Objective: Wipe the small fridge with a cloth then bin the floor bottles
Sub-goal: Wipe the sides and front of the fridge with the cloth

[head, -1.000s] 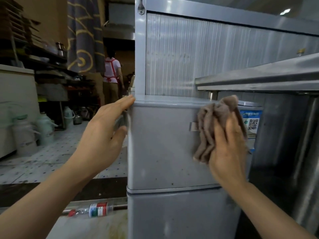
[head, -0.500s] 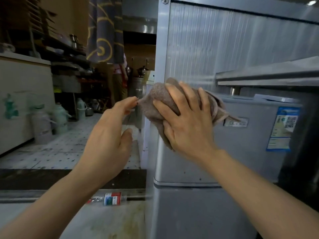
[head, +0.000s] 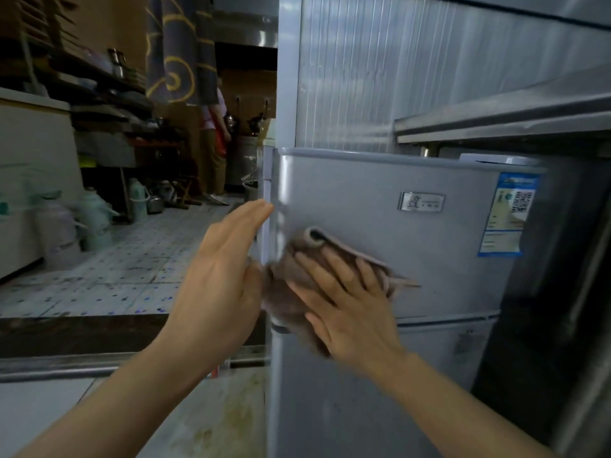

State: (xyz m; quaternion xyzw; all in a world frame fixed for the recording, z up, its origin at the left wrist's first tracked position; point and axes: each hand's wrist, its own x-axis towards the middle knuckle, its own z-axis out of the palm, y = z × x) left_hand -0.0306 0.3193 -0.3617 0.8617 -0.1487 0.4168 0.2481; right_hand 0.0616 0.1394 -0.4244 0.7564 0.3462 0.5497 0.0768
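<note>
The small grey fridge (head: 413,246) stands in front of me, its upper door bearing a small badge and a blue label. My right hand (head: 344,302) presses a crumpled brown cloth (head: 297,269) flat against the lower left part of that door, fingers spread. My left hand (head: 224,276) is held open, fingers straight, beside the fridge's left edge, its fingertips near the corner. A floor bottle with a red label (head: 216,370) lies behind my left wrist, almost wholly hidden.
A steel shelf (head: 496,123) juts out above the fridge on the right. White jugs (head: 92,219) stand on the tiled floor at left. A person (head: 215,143) stands in the back doorway. A steel floor rail (head: 66,365) runs across below.
My right hand slid the cloth down from the fridge's top left corner to the lower part of the upper door. My left hand stayed by the left edge. The view shifted left.
</note>
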